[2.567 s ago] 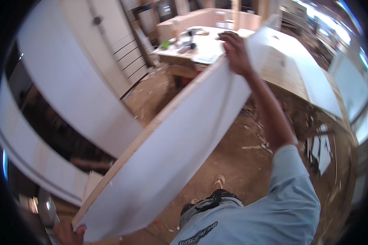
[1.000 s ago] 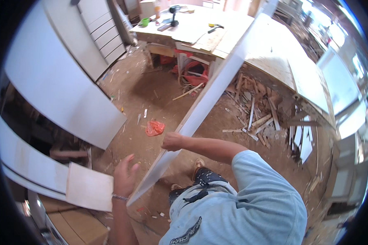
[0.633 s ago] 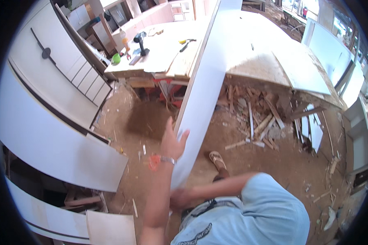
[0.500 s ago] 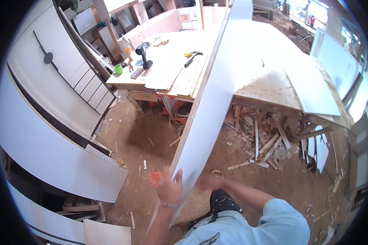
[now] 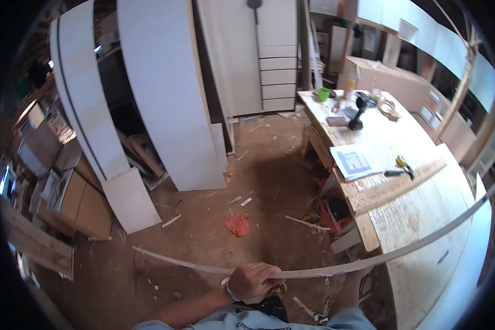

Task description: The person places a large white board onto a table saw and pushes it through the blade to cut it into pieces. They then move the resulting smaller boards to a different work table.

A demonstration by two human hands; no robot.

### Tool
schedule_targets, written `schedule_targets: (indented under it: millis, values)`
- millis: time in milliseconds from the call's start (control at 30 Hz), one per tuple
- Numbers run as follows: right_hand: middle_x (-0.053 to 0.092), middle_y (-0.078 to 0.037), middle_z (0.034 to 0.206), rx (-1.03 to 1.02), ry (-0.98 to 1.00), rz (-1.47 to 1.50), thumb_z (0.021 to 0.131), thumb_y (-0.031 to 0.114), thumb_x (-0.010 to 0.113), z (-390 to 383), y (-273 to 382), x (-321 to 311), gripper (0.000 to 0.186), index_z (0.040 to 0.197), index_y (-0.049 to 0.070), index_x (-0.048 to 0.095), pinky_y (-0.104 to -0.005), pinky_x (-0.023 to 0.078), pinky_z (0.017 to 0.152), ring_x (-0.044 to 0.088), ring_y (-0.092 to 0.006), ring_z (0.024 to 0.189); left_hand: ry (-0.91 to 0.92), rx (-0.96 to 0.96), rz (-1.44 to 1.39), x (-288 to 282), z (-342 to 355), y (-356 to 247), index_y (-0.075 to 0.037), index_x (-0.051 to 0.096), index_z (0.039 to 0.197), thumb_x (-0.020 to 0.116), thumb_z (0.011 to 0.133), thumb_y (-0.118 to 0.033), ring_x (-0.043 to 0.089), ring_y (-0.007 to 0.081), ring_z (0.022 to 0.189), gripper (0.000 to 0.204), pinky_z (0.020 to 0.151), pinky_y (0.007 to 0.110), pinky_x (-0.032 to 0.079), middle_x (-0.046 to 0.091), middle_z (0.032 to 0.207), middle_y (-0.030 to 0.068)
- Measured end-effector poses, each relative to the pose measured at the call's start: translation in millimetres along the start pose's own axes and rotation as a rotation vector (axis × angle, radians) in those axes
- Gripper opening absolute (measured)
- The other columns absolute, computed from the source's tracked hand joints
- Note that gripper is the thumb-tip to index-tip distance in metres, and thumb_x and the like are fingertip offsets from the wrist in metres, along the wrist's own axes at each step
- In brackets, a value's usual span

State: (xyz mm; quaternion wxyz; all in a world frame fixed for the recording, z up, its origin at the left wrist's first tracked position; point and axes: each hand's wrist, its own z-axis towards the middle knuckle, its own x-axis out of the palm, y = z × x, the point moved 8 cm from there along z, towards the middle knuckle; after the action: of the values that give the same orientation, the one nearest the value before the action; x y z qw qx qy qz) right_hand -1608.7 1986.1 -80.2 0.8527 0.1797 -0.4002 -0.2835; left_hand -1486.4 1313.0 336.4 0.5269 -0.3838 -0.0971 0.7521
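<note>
A long white board [image 5: 308, 274] crosses in front of me, its narrow pale edge turned up and bowed by the lens. My left hand [image 5: 254, 280] is closed over that edge, fingers across the top, with a bracelet or watch at the wrist. My right hand [image 5: 364, 270] lies farther right, mostly hidden by the board, so its fingers cannot be read. Toward its right end the board reaches over the wooden workbench [image 5: 423, 225]. A black-handled hammer [image 5: 400, 172] and a plan sheet [image 5: 355, 162] lie on the bench.
A black cordless drill [image 5: 358, 113] and a green cup [image 5: 322, 94] stand on the bench's far part. Tall white panels [image 5: 159, 93] lean at the left, near a pale wardrobe [image 5: 278, 60]. Red plastic [image 5: 237, 224] and wood scraps litter the floor.
My view has swung to the left. The board, which pointed away from me over the bench, now runs crosswise in view. My left hand still grips its edge; my right hand is now farther right.
</note>
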Motion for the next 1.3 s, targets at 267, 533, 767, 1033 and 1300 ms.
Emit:
schedule_targets:
  millis: [267,533,767,1033,1300]
  values:
    - [0.065,-0.006,0.131,0.211,-0.909,0.135,0.102,0.065,0.045,117,-135,323,0.065,0.141,0.014,0.056,-0.0499,0.049,0.105,0.061,-0.0285,0.120,-0.081,-0.007,0.720,-149,-10,-20,-0.010,0.064,0.084,0.081,0.086,-0.049,0.067,0.0235,0.056,0.043,0.048,0.037,0.054,0.066,0.072,0.0074]
    - [0.045,-0.013,0.155,0.160,-0.582,-0.694,0.105,0.059,0.049,320,-132,451,0.077,0.157,0.004,0.035,-0.0425,0.032,0.120,0.042,-0.0268,0.142,-0.474,0.037,1.011,-364,75,-27,-0.008,0.055,0.057,0.080,0.083,-0.062,0.053,0.0217,0.039,0.065,0.040,0.033,0.044,0.046,0.044,0.0055]
    - [0.059,-0.011,0.138,-0.184,-0.787,-0.438,0.100,0.055,0.062,485,-187,649,0.070,0.145,0.001,0.052,-0.0367,0.050,0.102,0.056,-0.0249,0.127,-0.769,0.045,0.923,-576,93,-21,0.003,0.056,0.069,0.062,0.094,-0.069,0.038,0.0192,0.055,0.077,0.055,0.037,0.039,0.042,0.055,0.0058]
    - [0.057,-0.013,0.137,-0.372,-0.569,-0.493,0.099,0.044,0.067,640,-241,797,0.062,0.139,-0.001,0.054,-0.0411,0.047,0.105,0.055,-0.0271,0.126,-1.080,-0.030,0.753,-740,56,81,-0.006,0.045,0.052,0.062,0.098,-0.064,0.032,0.0089,0.051,0.076,0.048,0.034,0.029,0.035,0.049,-0.0029]
    - [0.057,-0.014,0.132,-0.374,-0.464,-0.575,0.099,0.045,0.067,744,-345,827,0.061,0.134,-0.003,0.055,-0.0423,0.050,0.101,0.057,-0.0266,0.123,-1.182,-0.164,0.605,-801,51,223,-0.007,0.038,0.053,0.060,0.099,-0.063,0.032,0.0097,0.055,0.076,0.050,0.034,0.029,0.035,0.053,-0.0033]
